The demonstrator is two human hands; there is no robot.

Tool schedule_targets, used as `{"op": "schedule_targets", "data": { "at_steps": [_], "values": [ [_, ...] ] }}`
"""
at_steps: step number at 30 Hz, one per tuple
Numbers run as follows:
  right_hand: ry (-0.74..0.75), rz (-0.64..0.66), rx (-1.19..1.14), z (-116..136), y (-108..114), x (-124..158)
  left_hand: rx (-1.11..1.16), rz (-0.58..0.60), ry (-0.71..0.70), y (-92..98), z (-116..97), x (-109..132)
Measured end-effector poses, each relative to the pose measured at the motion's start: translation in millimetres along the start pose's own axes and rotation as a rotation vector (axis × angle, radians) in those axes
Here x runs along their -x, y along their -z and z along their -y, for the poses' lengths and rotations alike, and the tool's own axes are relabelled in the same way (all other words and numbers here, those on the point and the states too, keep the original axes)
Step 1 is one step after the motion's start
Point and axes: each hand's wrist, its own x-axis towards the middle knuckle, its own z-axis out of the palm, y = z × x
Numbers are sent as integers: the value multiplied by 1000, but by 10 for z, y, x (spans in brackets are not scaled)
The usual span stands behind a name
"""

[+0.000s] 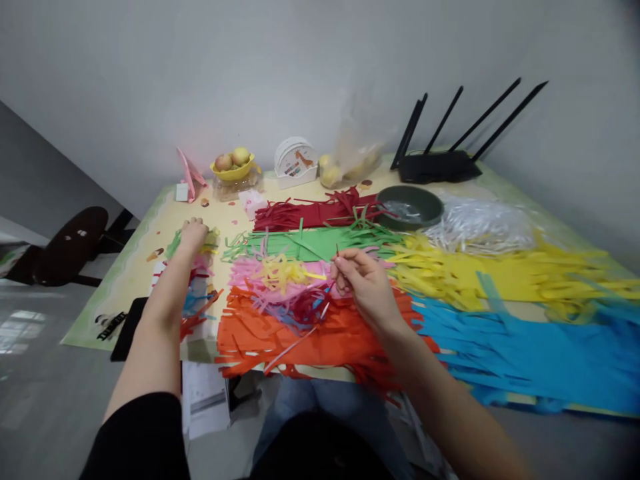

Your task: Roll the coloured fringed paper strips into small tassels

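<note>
My right hand [364,283] is closed in a pinch on a thin dark red strip [331,291], whose tip pokes out above the fingers. Beneath it lies a tangle of dark red and purple strips [307,307], beside some loose yellow strips [284,272]. These rest on fringed pink paper [245,277] and fringed orange paper [300,343]. Further left, my left hand [194,233] reaches over small bunches of green, pink, blue strips [196,301]. Its fingers are curled down, and what they hold, if anything, is hidden.
Fringed green [320,244], dark red [320,212], yellow [510,275] and blue [540,353] paper covers the table. Behind stand a dark green bowl [425,217], white shredded strips [483,223], a router [440,167], a yellow fruit bowl [234,175] and a white giraffe holder [296,175].
</note>
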Motion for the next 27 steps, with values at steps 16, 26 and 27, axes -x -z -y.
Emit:
{"op": "schedule_targets", "data": {
  "at_steps": [16,26,27],
  "values": [
    [172,137,172,200,-323,-74,1031,-161,-410,696,-1673,1575],
    [159,268,226,258,-239,3,1439,171,-320,436,-1964,1848],
    [165,275,216,265,-236,4,1515,280,-308,440,-1958,1853]
  ]
}}
